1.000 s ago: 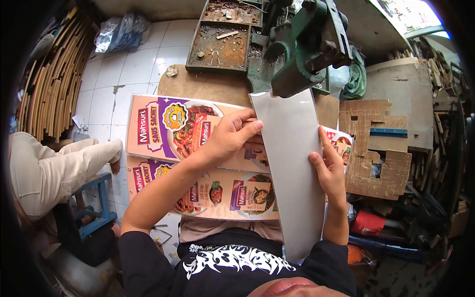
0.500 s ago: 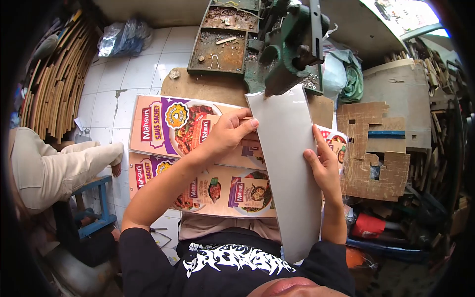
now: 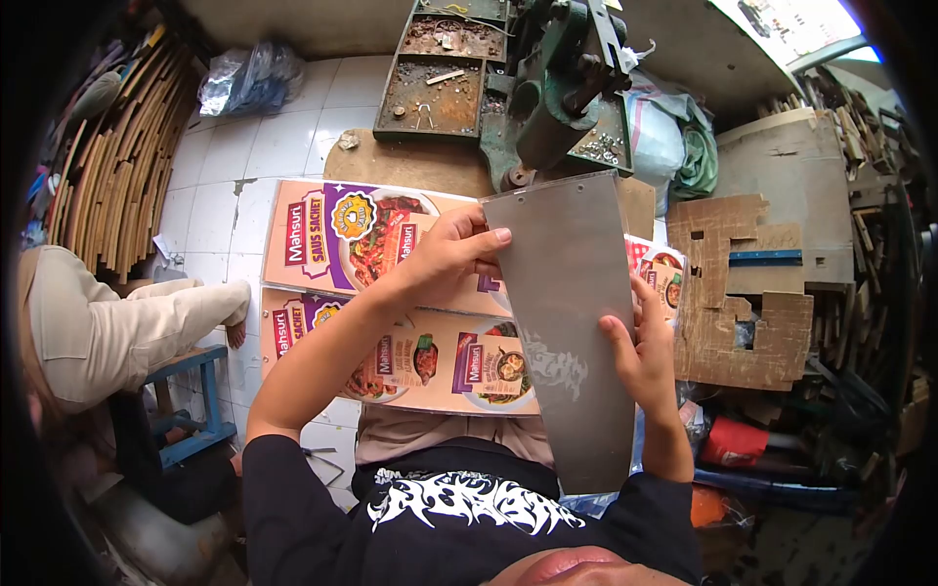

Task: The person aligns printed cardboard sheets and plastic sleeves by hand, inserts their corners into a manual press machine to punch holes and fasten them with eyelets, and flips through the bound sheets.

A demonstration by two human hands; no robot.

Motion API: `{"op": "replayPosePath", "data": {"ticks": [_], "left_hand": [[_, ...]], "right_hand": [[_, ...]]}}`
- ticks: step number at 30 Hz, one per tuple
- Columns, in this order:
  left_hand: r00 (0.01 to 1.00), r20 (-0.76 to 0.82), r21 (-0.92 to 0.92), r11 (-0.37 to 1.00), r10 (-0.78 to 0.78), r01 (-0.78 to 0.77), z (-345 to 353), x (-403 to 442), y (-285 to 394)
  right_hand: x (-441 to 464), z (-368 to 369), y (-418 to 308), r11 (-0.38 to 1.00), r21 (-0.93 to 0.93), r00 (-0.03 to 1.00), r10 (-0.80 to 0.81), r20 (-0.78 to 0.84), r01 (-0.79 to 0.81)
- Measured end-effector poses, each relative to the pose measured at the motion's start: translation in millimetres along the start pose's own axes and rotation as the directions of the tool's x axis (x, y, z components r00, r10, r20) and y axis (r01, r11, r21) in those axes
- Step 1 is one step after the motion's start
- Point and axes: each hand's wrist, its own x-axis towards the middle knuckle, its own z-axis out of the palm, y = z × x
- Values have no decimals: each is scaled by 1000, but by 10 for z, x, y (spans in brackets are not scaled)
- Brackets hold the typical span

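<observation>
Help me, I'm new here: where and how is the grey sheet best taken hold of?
Probably by both long edges, one hand from each side, thumbs on its face: the sheet looks thin and flat, and runs lengthwise toward the shirt.

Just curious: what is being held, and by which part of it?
A grey sheet: the left hand pinches its left edge near the far end, the right hand holds its right edge midway.

Panel (image 3: 562, 283) shows smooth, glossy, reflective face. Sheets (image 3: 337, 278) smooth, glossy. Press (image 3: 555, 127) green-painted metal. Tray (image 3: 454, 107) rough, rusty-looking. Shirt (image 3: 420, 552) matt cloth.
</observation>
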Motion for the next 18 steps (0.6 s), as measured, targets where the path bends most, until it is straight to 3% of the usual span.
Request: {"op": "replayPosePath", "data": {"ticks": [2,6,8,9,11,12,13,15,17,18], "left_hand": [[997,73,45,999,13,-17,-28,-7,5],[995,86,76,996,47,-53,99,-84,77],[998,-33,279,959,-48,56,304,-218,302],[998,-30,282,958,-48,55,393,-278,370],[991,-137,29,1000,2,2,585,-457,444],[988,-150,-67,997,-39,29,655,-539,470],[980,-194,-184,983,-44,8,767,-618,507],[988,-156,-324,945,-11,-41,790,-745,475],[996,19,-401,913,84,-70,620,-774,339],[994,33,-433,898,105,-80,617,-797,283]], "right_hand": [[-42,-12,25,987,-101,991,-131,-23,128],[-183,-61,-164,992,-82,995,-94,-43,91],[-278,-117,-273,950,-255,979,-198,-51,179],[-326,-127,-359,950,-255,978,-200,-56,180],[-467,-103,-536,860,-379,928,-373,-11,341],[-509,-85,-580,735,-497,856,-515,35,462],[-589,-36,-669,666,-545,827,-553,97,509],[-723,165,-760,472,-640,730,-649,214,607],[-864,391,-852,334,-681,687,-641,342,652],[-933,487,-903,222,-718,662,-623,416,660]]}}
